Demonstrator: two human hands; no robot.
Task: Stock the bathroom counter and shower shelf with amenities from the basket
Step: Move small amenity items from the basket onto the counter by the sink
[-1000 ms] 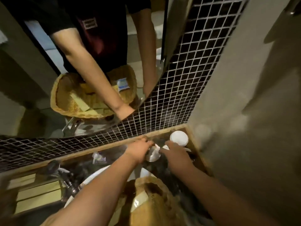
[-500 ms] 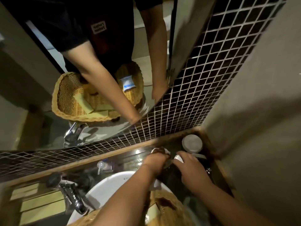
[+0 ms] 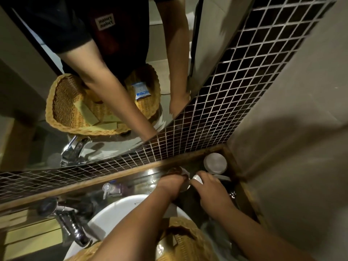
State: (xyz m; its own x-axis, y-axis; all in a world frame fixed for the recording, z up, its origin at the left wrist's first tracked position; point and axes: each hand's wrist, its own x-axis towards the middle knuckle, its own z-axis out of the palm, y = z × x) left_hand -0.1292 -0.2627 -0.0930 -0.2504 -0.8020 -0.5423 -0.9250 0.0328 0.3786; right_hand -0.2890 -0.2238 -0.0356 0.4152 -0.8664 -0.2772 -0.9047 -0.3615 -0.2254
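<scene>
While both hands crowd back corner of dark counter (image 3: pixel 205 162), left hand (image 3: pixel 172 183) curls round small clear wrapped cup (image 3: pixel 181 172), right hand (image 3: pixel 209 187) pinches white-lidded one (image 3: pixel 196 178). Woven wicker basket (image 3: pixel 186 240) sits just below. Probably light, crinkly, slippery; better gripped round sides.

The left hand (image 3: pixel 174 182) is covering most of a small pale item (image 3: pixel 185 173) under its fingers; the item's kind is staying unclear.
</scene>
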